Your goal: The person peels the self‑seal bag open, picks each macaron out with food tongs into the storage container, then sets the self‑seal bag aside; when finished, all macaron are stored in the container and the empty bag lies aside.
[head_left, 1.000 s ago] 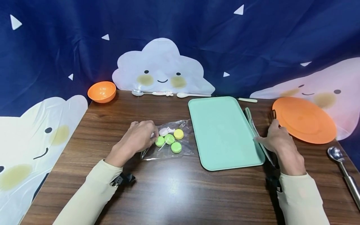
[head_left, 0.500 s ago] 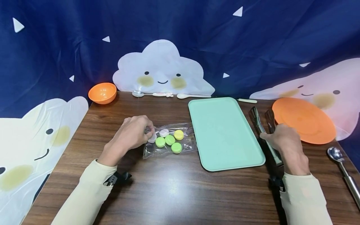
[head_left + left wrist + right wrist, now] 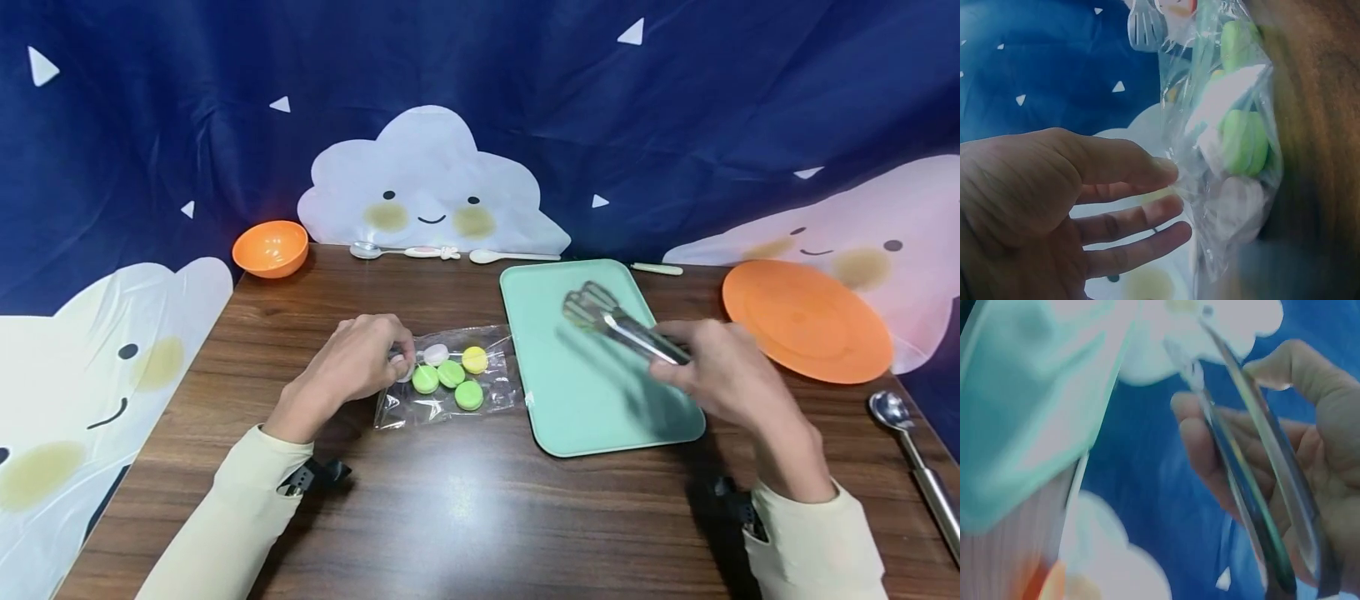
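My right hand (image 3: 720, 375), fingers clamped on the tongs (image 3: 618, 325), has swung them over the green tray (image 3: 592, 417); left hand (image 3: 360, 362) pinches the bag (image 3: 450, 375) beside it.

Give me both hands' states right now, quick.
Left hand: pinching the edge of the clear bag of macarons.
Right hand: gripping metal tongs above the green tray.

A staged tabletop set, not a real kitchen: a wooden table (image 3: 465, 500) sits against a navy backdrop cloth (image 3: 525, 92) printed with smiling clouds, with toy-bright tableware about, an orange bowl (image 3: 270, 247), an orange plate (image 3: 806, 319) and a mint tray (image 3: 570, 392).
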